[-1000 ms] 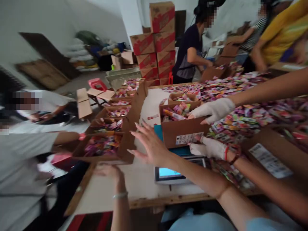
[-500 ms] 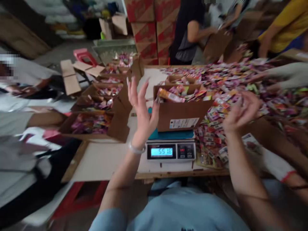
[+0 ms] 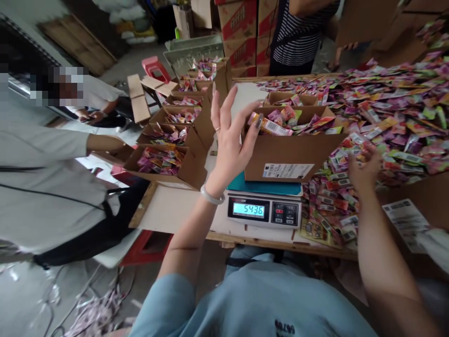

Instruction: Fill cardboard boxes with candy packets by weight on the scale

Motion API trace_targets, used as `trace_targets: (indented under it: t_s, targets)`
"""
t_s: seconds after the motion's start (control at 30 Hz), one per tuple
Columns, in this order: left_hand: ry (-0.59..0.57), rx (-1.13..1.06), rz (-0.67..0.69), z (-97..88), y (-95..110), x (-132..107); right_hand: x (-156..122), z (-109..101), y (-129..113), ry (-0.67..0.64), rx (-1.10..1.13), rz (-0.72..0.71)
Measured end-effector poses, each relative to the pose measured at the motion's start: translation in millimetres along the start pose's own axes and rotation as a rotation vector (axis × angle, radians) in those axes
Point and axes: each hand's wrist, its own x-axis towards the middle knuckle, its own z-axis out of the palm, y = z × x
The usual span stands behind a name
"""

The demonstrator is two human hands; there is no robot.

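Left hand (image 3: 229,146) near carton edge (image 3: 301,138), right hand (image 3: 365,172) unclear

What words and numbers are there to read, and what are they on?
"543.6": lit scale display.
Too small to read: scale buttons, white label on the box, wrapped packets.
Too blurred: big lettering on the stacked cartons.
Upside down, too unclear to be sure: digits on the blue shirt.

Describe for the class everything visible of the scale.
The scale has a pale, plastic-looking body and a blue-green platform. Its lit display appears to read 543.6, beside keys, one red. It lies flat near the front edge of the table, with a box of packets resting on the platform.
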Motion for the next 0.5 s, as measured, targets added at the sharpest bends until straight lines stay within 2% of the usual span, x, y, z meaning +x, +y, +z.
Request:
trace_targets:
  t_s: [0.07,0.13,0.2,0.3,0.5]
  targets:
    - [-0.064,0.008,-0.024,-0.3,3.9,0.6,-19.3,12.5,5.4,-0.155,-0.172,0.084]
    - [-0.091,0.011,-0.032,-0.9,7.0,-0.1,-39.1,22.4,4.3,-0.380,-0.424,0.146]
    - [-0.086,0.005,-0.027,-1.8,6.7,-1.3,-51.9,27.5,0.9,-0.553,-0.610,0.118]
    - [-0.038,-0.012,-0.007,-3.2,0.0,-1.7,-51.0,25.1,-2.9,-0.572,-0.633,0.017]
    - [0.033,0.037,0.109,-9.7,-5.4,-1.3,-20.9,13.5,-14.4,-0.430,-0.517,-0.061]
